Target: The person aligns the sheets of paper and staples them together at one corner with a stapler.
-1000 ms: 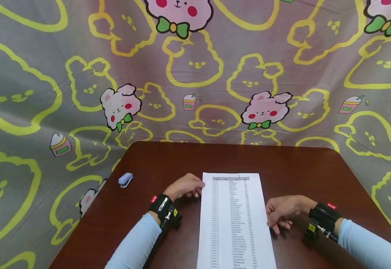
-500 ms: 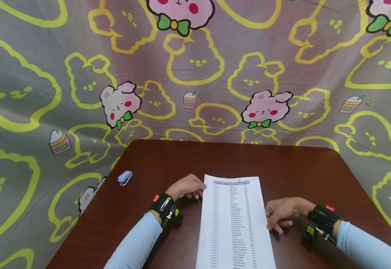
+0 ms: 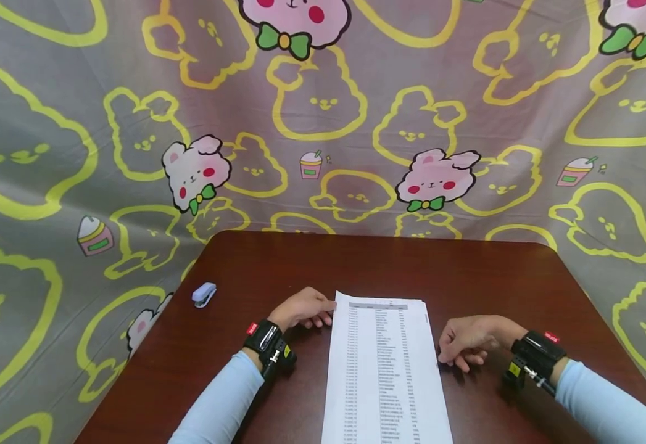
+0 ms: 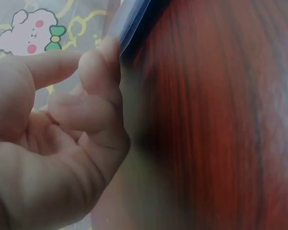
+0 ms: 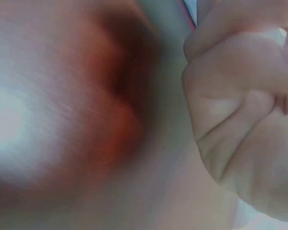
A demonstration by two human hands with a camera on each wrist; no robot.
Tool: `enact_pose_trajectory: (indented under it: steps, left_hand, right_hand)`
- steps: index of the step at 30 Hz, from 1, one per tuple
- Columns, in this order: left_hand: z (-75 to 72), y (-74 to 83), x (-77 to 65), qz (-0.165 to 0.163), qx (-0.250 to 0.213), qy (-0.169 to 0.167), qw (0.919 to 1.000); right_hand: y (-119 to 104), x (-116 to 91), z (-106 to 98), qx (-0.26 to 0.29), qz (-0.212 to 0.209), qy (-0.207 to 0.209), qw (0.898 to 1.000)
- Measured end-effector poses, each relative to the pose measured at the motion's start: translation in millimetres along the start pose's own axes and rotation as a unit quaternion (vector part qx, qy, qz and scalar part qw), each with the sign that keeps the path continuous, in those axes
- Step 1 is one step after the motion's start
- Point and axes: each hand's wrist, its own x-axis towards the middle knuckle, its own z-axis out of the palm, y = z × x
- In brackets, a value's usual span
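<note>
A stack of white printed sheets of paper [image 3: 384, 370] lies before me, its near end cut off by the bottom of the head view. Columns of small text run down the top sheet beneath a grey header strip. My left hand [image 3: 304, 308] pinches the left edge close to the upper corner; the left wrist view shows the paper edge [image 4: 134, 24] at the fingertips. At the right edge, lower down, my right hand [image 3: 469, 342] pinches the paper with curled fingers. In the right wrist view this hand [image 5: 245, 110] hides most of the paper.
A small pale purple stapler [image 3: 204, 295] sits at the left side of the dark brown table [image 3: 384, 262]. Behind and beside the table hangs a grey curtain [image 3: 350, 154] with yellow outlines and cartoon rabbits.
The sheets' top edge has come slightly nearer, and an under-sheet edge now shows at the upper right. My right hand has shifted up a little; the left has hardly moved.
</note>
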Motion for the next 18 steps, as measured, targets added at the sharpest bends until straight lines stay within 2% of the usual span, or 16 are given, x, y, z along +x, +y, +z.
enact_pose_trajectory:
  steps: [4,8,10,15,18]
  left_hand:
    - [-5.0,-2.4,-1.4,-0.013,-0.015,0.014,0.9997]
    - [-4.6,-2.6,-1.2,-0.018,-0.022,0.015,0.9995]
    - [-2.3,-2.4,-0.7,-0.019,-0.026,0.011,0.9994]
    - [4.0,0.2,1.3,-0.017,-0.044,-0.01,0.9989]
    - [6.2,2.2,2.1,-0.014,-0.045,-0.009,0.9989]
  right_hand:
    - [-2.7,-4.6,-9.8,0.005,-0.032,0.081,0.996]
    - [-4.7,-4.5,-17.5,-0.005,-0.041,0.174,0.984]
    - [-4.6,-2.1,-18.7,-0.007,-0.044,0.207,0.977]
    - [-4.4,8.2,-15.9,-0.005,-0.049,0.236,0.97]
    - [-6.3,14.0,-14.3,0.001,-0.041,0.247,0.968]
